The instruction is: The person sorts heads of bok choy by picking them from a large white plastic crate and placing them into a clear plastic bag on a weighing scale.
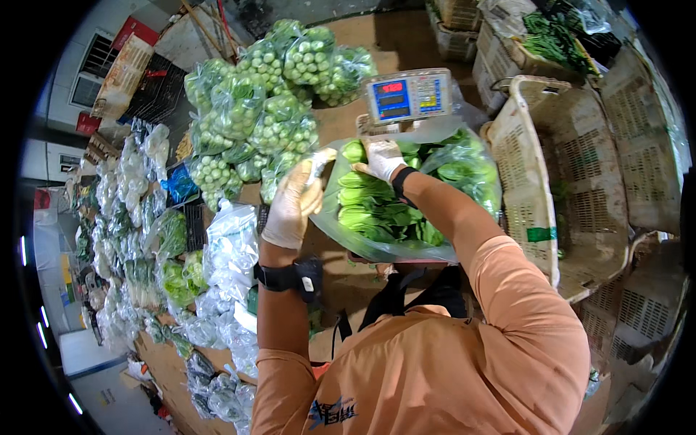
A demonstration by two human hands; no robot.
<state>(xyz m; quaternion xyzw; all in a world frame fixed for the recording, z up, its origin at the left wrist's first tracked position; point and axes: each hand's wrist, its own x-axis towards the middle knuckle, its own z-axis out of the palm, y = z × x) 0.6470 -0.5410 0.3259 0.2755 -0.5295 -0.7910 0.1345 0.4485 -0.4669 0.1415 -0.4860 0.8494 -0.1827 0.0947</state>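
A clear plastic bag [326,215] lies spread in front of me, filled with stacked green bok choy [364,217]. My right hand [383,157], in a whitish glove, reaches into its upper part. Thumb and fingers there are around the pale base of one bok choy head [353,151]. At the bag's left rim is my left hand [296,196], gloved too, with curled fingers. Its fingertips are close to the film; whether they pinch it is unclear. Just beyond the bag stands a digital scale display [408,97] with lit red digits.
Bags of green vegetables [255,114] are piled beyond my left hand. A large dirty plastic crate [535,179] stands close on the right, beside more crates [636,136]. Many bagged vegetables [130,272] cover the floor at left, near white plastic bags [231,239].
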